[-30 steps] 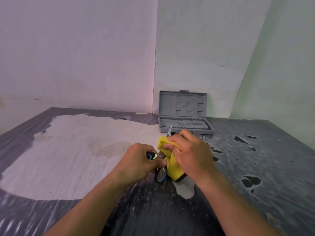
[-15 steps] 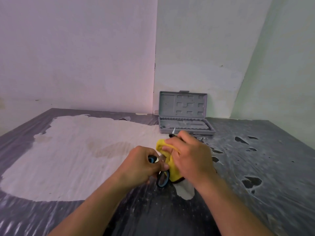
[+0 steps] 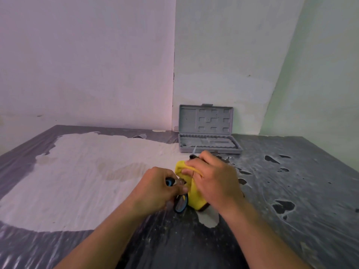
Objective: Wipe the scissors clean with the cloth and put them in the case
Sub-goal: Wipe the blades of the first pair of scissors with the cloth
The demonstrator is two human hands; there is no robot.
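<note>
Yellow cloth point(image 3: 192, 193) wraps the scissors point(image 3: 180, 204) between both hands above the table point(image 3: 291, 191): the left hand point(image 3: 157, 189) grips the blue-and-black handles, the right hand point(image 3: 213, 179) clutches the cloth round the blades. Only a blade tip pokes out; the rest is hidden. The open grey case point(image 3: 207, 140) stands just beyond.

The worktop point(image 3: 291, 191) is dark and glossy, with a large worn pale patch across its left half and small dark flecks on the right. A grey case point(image 3: 207, 133) sits open at the far edge by the wall corner, lid upright.
</note>
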